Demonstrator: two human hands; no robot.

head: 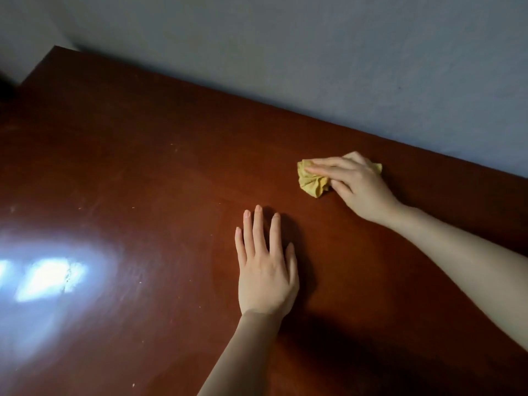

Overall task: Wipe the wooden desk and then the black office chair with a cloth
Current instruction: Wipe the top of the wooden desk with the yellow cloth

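A reddish-brown wooden desk [143, 172] fills most of the view. A crumpled yellow cloth [311, 182] lies on it near the far edge, right of centre. My right hand [354, 181] lies on top of the cloth with its fingers stretched out toward the left, pressing it to the wood; part of the cloth is hidden under the palm. My left hand [265, 267] rests flat on the desk nearer to me, fingers straight and spread, holding nothing. The black office chair is not in view.
A grey-blue wall [314, 52] runs right behind the desk's far edge. A bright patch of reflected light [48, 278] lies on the desk at the left. Small pale specks dot the left half. The desk's left corner [54, 48] sits at the upper left.
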